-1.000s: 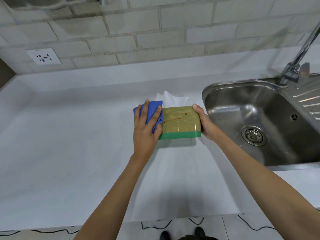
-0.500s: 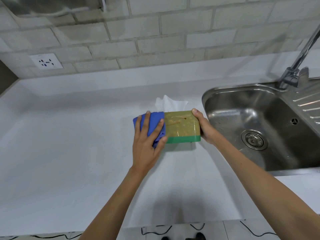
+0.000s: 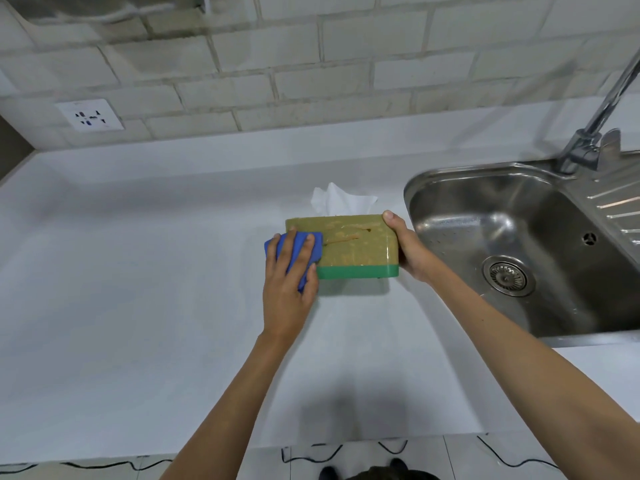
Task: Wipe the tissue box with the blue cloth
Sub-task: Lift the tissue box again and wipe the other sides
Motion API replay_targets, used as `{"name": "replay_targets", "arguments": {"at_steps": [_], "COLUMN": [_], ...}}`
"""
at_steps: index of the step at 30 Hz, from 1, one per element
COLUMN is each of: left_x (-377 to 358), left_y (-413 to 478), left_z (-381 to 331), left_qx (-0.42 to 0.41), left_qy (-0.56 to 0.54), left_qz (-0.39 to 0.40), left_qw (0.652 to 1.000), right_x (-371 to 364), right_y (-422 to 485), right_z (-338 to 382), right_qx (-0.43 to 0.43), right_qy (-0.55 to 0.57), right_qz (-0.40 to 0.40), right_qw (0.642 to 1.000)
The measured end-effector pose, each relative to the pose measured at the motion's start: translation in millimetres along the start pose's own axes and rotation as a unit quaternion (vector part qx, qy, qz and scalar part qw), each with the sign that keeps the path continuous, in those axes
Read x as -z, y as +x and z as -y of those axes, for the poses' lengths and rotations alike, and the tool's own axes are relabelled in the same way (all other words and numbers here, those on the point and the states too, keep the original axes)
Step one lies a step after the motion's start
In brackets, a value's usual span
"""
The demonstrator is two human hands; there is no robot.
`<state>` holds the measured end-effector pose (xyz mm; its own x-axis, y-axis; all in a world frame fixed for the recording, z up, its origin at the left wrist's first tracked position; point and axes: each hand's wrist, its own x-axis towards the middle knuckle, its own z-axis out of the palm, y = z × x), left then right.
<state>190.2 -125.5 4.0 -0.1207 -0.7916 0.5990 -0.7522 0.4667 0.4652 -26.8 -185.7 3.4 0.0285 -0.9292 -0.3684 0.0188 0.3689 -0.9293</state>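
One tissue box point(image 3: 356, 245) is seen on the white desk point(image 3: 138, 306), just left of the sink point(image 3: 519, 244); its body is olive-gold with a green band along the near bottom edge, and one white tissue point(image 3: 337, 200) is pushed up from behind its far upper edge. Its long axis is laid left to right, roughly parallel to the desk's front edge, and its broad face is turned toward the camera; whether the box is tipped or flat on the desk cannot be told.

One blue cloth point(image 3: 298, 256) is pressed against the box's left end by the left hand point(image 3: 289, 282); the fingers are spread flat over the cloth, which is bunched beneath them, the thumb being set near the green band. The right end of the box is gripped by the right hand point(image 3: 407, 249), the thumb being laid on the upper right corner and the other fingers hidden behind the box. Two bare forearms are counted.

The desk is plain white; one steel sink with one drain point(image 3: 507, 276) is set into it on the right, and one tap point(image 3: 595, 133) is mounted behind it. The wall point(image 3: 311, 64) behind is covered in pale brick-pattern tiles, with one white socket point(image 3: 90, 115) at the left; dark cables point(image 3: 311, 453) are seen on the tiled floor below.
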Motion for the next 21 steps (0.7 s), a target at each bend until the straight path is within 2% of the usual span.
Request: {"name": "replay_targets", "arguments": {"at_steps": [3,6,9,11,15,17,21], "left_x": [-5,-9,-2,5,0,-8,-2], "left_y": [31,33,-4,-10,32,37,0], "left_z": [-9,-13,0,9,-9,-23,-13], "left_qx": [0.032,-0.032,-0.103,-0.098,-0.046,-0.079,-0.195], "left_qy": [0.010,0.045,0.081,0.076,0.068,0.088,0.125], "left_qz": [-0.023,-0.018,0.022,0.026,-0.010,-0.003,0.051], "left_qw": [0.999,0.998,0.991,0.992,0.997,0.993,0.972], "right_x": [-1,-2,0,0,-3,-3,-1], "right_y": [-1,0,1,0,1,1,2], "right_z": [1,0,-1,-1,1,1,-1], "right_qx": [0.006,0.005,0.006,0.005,0.006,0.006,0.011], "right_qy": [-0.002,0.003,-0.001,-0.005,0.001,0.006,-0.001], "right_qz": [0.002,0.000,0.005,0.005,0.002,0.001,0.005], "right_qw": [1.000,1.000,1.000,1.000,1.000,1.000,1.000]}}
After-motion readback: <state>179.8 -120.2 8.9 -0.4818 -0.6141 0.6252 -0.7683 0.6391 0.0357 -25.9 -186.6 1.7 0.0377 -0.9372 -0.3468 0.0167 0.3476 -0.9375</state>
